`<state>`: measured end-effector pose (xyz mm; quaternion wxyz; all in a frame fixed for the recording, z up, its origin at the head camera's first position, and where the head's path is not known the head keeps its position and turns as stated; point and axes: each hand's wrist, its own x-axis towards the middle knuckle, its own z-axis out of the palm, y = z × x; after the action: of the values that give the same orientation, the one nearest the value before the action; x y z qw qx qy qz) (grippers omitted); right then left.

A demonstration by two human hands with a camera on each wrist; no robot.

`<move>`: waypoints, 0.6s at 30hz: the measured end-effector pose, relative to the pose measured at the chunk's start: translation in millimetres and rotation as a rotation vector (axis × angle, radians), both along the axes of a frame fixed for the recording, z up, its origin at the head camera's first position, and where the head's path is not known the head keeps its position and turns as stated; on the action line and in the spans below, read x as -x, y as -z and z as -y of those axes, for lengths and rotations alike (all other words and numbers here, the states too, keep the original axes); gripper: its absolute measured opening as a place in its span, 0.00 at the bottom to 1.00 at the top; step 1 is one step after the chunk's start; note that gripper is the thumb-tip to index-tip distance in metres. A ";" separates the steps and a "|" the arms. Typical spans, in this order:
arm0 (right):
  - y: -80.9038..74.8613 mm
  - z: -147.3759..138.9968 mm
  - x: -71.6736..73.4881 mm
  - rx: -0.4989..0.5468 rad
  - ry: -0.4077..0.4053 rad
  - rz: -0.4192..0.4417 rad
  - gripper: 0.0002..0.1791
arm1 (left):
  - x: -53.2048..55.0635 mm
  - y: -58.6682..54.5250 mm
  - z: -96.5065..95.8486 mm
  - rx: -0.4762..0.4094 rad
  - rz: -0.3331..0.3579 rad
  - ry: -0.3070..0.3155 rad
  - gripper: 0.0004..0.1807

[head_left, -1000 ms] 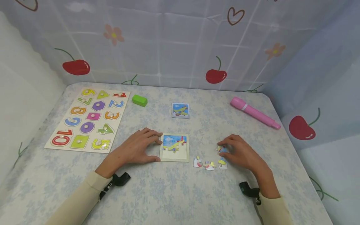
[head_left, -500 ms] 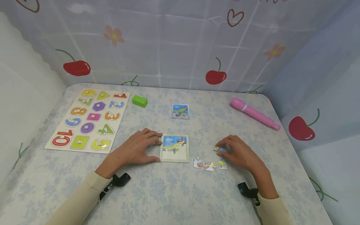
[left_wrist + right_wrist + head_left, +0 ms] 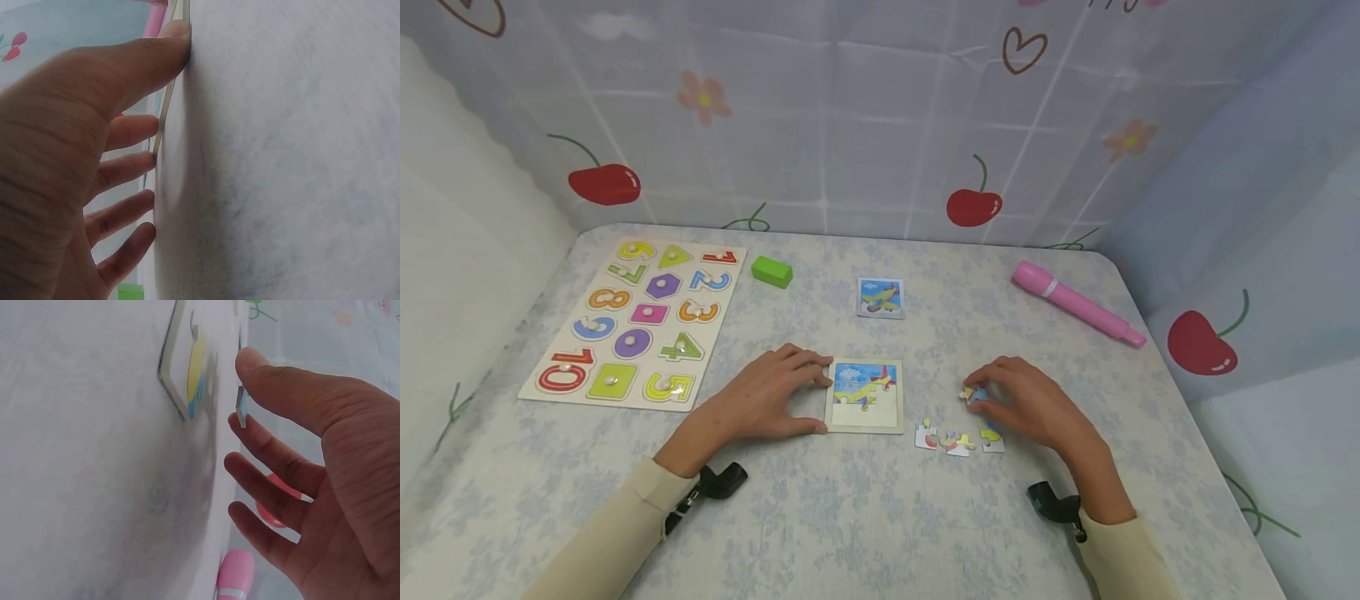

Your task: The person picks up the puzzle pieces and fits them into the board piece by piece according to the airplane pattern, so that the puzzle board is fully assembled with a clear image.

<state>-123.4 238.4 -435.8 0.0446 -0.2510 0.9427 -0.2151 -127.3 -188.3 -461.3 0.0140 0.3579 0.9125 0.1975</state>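
My right hand [image 3: 1030,404] pinches a small jigsaw piece [image 3: 973,394] between thumb and forefinger. In the right wrist view the piece [image 3: 242,406] shows its thin edge and a blue face, held off the table, with the other fingers spread. My left hand [image 3: 763,392] rests with its thumb and fingertips against the left edge of a square puzzle tray [image 3: 880,422]. Fitted pieces with blue sky and part of a yellow and red plane fill the tray's upper part; the lower part is bare. Three loose jigsaw pieces [image 3: 957,443] lie right of the tray.
Behind the tray lies a small airplane picture card [image 3: 881,298]. A number and shape board [image 3: 696,392] lies at the left, beside a green block [image 3: 772,272]. At the back right is a pink pen-like tube [image 3: 1078,304]. Curtains enclose the table's back and sides.
My right hand has moved a little left toward the tray, carrying the pinched jigsaw piece away from the loose ones. The left hand has stayed at the tray's edge.
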 end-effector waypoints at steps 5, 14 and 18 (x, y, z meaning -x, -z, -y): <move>-2.6 10.9 3.8 -0.021 -0.010 -0.002 0.17 | 0.1 1.1 0.1 0.003 -0.001 0.002 0.34; -6.1 32.8 13.0 -0.065 -0.038 -0.018 0.15 | 0.2 1.1 0.2 -0.003 0.009 0.007 0.34; -7.6 39.4 14.7 -0.105 -0.036 0.009 0.18 | 0.9 0.5 0.4 -0.004 0.007 0.005 0.34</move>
<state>-138.2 199.0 -428.2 0.0656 -0.2643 0.9479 -0.1655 -128.3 -188.7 -461.8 0.0172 0.3597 0.9111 0.2005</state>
